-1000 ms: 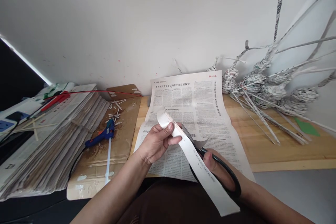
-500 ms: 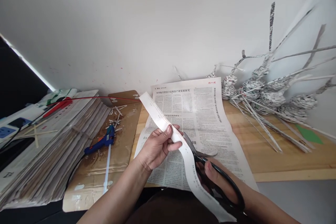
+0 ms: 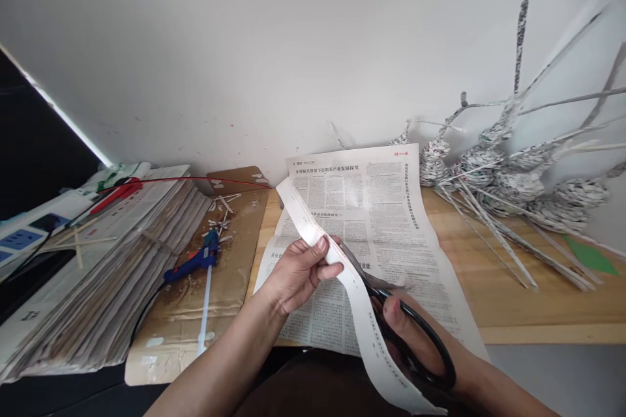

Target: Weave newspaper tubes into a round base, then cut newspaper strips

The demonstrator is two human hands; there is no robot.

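My left hand (image 3: 306, 273) pinches a long folded newspaper strip (image 3: 364, 313) between thumb and fingers. One end of the strip points up and away; the other curves down toward my body. My right hand (image 3: 408, 322) is wrapped in the handles of black-handled scissors (image 3: 430, 345). The blades lie partly apart beside the strip, close to my left fingers, and their tips are partly hidden. Under both hands an open newspaper sheet (image 3: 386, 234) lies on the wooden table.
A tall newspaper stack (image 3: 151, 260) stands at left, with a power strip (image 3: 24, 241) on top. A blue glue gun (image 3: 193, 264) rests on stained cardboard (image 3: 235, 273). At right are woven paper pieces (image 3: 518, 189) with long protruding rods, loose paper sticks (image 3: 513, 241) and a green patch (image 3: 591, 255).
The view has shifted slightly, so the table things appear displaced. The scissor blades look closer together, and both hands keep their hold, with the strip's far end slightly lower.
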